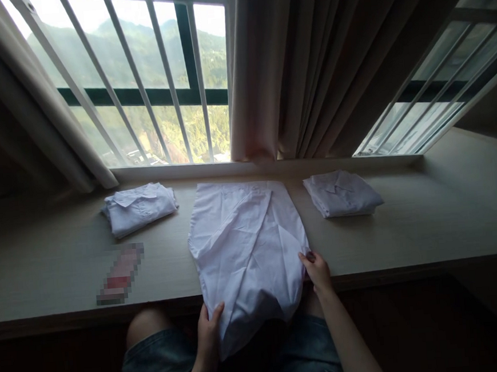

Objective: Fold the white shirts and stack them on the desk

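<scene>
A white shirt is spread over the pale ledge, its near end hanging past the front edge above my lap. Creases and a long diagonal fold run across its cloth. My left hand grips the shirt's lower left side, thumb on top and fingers hidden beneath. At the right edge of the cloth, my right hand pinches the fabric between thumb and fingers. On either side lie folded white shirts, one at the left and one at the right.
The ledge stretches below a barred window and hanging curtains. A blurred-out reddish flat object lies near the ledge's front left edge. My knees are just under that edge.
</scene>
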The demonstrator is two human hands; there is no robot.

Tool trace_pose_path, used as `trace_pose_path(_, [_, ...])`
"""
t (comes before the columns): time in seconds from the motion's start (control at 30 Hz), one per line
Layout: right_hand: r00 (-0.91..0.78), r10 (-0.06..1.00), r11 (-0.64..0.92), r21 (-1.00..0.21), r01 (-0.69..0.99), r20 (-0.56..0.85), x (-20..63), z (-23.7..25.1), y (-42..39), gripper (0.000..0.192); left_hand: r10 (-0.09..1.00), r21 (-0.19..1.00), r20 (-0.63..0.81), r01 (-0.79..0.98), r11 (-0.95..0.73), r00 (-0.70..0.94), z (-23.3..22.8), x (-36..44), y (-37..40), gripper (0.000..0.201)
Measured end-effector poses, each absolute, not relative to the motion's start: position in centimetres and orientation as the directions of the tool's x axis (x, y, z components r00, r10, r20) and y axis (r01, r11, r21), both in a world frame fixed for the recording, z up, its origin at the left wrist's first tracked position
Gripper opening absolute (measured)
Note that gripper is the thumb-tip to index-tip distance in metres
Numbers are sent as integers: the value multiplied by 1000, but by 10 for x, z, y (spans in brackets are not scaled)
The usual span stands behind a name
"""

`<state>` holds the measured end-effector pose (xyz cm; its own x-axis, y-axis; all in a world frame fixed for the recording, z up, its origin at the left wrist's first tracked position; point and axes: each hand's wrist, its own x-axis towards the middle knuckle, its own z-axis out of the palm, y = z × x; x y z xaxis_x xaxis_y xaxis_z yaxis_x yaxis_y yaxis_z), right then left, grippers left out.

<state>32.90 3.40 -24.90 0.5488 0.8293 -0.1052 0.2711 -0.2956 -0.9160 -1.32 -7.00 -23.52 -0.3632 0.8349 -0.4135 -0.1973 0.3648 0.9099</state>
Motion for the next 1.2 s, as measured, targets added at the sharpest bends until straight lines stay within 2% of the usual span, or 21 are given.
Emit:
trace_pose_path(0.07, [508,852,-307,-908,286,-128,328,-244,34,54,823,880,-468,-258,399,-322,-238,-15,-71,64])
trace_pose_path(0.2, [535,841,-289,-902,321,-79,324,-243,34,47,814,862,-496,-286,419,-303,-251,-24,-77,62])
trace_pose_path(0.33, [544,839,-292,-870,396,-34,325,-249,36,46,780,904,-428,-204,376,-457,-259,-31,-80,63])
trace_pose_path(0.43, [530,847,-310,-844,438,-36,328,-251,38,49,802,938,-340,-120,324,-492,-259,-32,-77,64])
trace_pose_path(0.53, [503,864,-281,-840,464,-11,329,-249,36,55,802,916,-400,-163,367,-444,-259,-30,-70,65])
trace_pose_path(0.63, [502,865,-274,-832,483,7,328,-247,25,62,795,856,-517,-224,467,-319,-265,-30,-65,60])
trace_pose_path(0.7, [535,845,-301,-832,467,-6,323,-249,13,66,809,843,-537,-200,500,-239,-271,-32,-65,56])
trace_pose_path(0.77, [578,816,-282,-880,383,-9,314,-255,-4,67,829,853,-519,-194,485,-208,-276,-35,-67,57])
trace_pose_path(0.87, [648,761,-166,-969,185,-7,294,-271,-33,67,857,883,-461,-213,418,-231,-278,-36,-69,63])
trace_pose_path(0.93, [684,727,-146,-987,72,-57,276,-283,-52,66,861,889,-448,-225,400,-241,-275,-35,-70,66])
trace_pose_path(1.0, [657,737,-191,-981,-25,-160,259,-293,-70,67,845,860,-491,-274,432,-210,-270,-33,-71,67])
trace_pose_path(1.07, [527,800,-261,-957,-124,-286,245,-298,-84,66,830,796,-552,-351,493,-84,-263,-32,-75,65])
trace_pose_path(1.13, [308,866,-341,-916,-210,-393,236,-297,-94,62,814,732,-577,-401,551,66,-256,-32,-81,60])
trace_pose_path(1.2, [123,895,-389,-885,-254,-429,233,-293,-100,59,811,716,-562,-398,574,160,-250,-35,-87,55])
